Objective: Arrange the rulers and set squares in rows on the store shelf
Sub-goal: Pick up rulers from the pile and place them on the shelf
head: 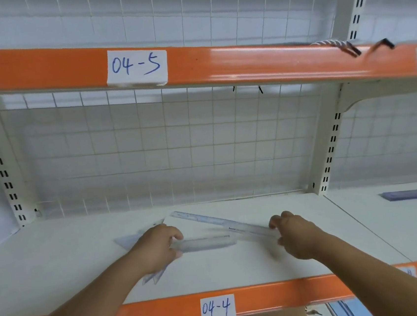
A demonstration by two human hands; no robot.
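Head view: long clear ruler (222,224) lay diagonally on the shelf deck (239,267) in the lower centre of frame, one end up-left, the other down-right. Right hand (295,236) pinched the down-right end, fingers curled over the top and thumb below. Couldn't tell if that end was off the deck.

Shorter ruler (206,244) lay level just below it, blurred. Left hand (157,245) gripped its left end, thumb and fingers closed round it. Set squares (127,241) were fanned under that hand, with one corner poking left and tips showing below the wrist. They overlapped, so the count was unclear.

My read: the step in hand was squaring both rulers into a row.
- Pivot the long ruler about the pinched end until it's parallel with the orange front lip (281,294).
- Seat it behind the short ruler, apart from it, with left ends flush.
- Keep it low and flat, since clear plastic probably skates on painted steel.
- Left hand should pin the short ruler so it isn't dragged.
- Set squares then need their own row, unstacked.

Further out: label 04-4 (217,308) bottom centre, label 04-5 (136,67) upper centre, wire grid back panel (175,148), and a dark flat item (409,194) on the neighbouring bay at far right.
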